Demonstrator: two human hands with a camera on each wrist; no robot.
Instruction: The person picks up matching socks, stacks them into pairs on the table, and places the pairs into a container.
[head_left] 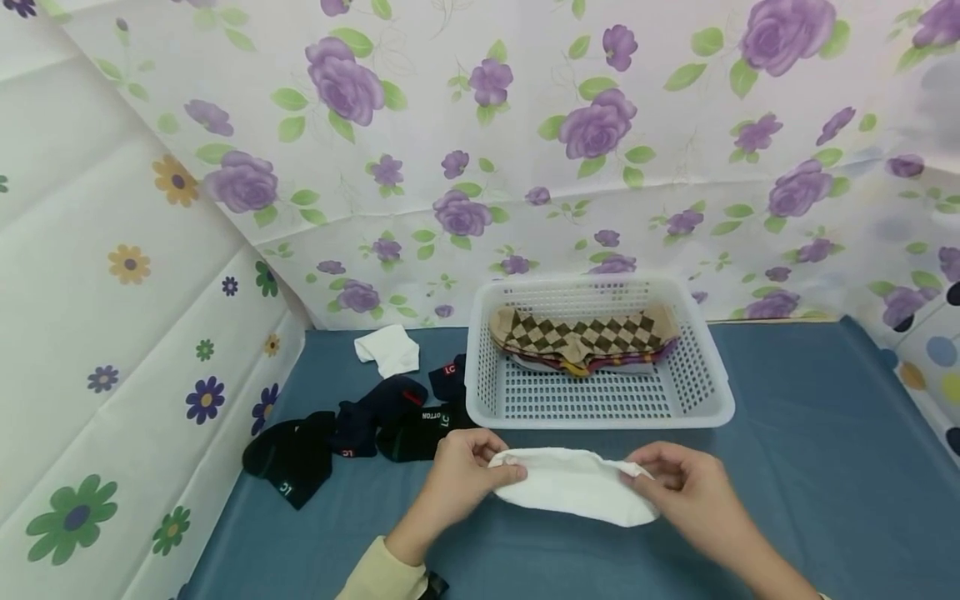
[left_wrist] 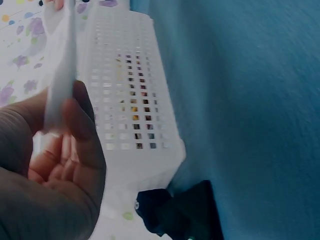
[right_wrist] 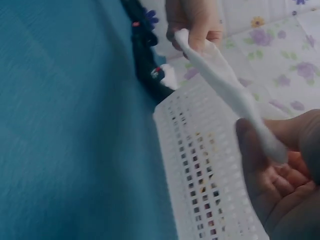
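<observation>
A white sock (head_left: 573,485) is stretched sideways between both hands in front of the basket, above the blue table. My left hand (head_left: 467,477) pinches its left end between thumb and fingers. Its right end is pinched by my right hand (head_left: 686,492). In the left wrist view the sock (left_wrist: 61,65) appears edge-on, gripped by the left hand (left_wrist: 60,165). The right wrist view shows the sock (right_wrist: 230,92) running from the right hand (right_wrist: 280,170) to the left hand (right_wrist: 197,22).
Behind the hands stands a white plastic basket (head_left: 600,417) with folded argyle socks (head_left: 585,333) along its back. Several dark socks (head_left: 292,450) lie on the blue table (head_left: 810,467) to the left, near another white sock (head_left: 390,350). Flowered sheets (head_left: 465,167) hang behind and beside the table.
</observation>
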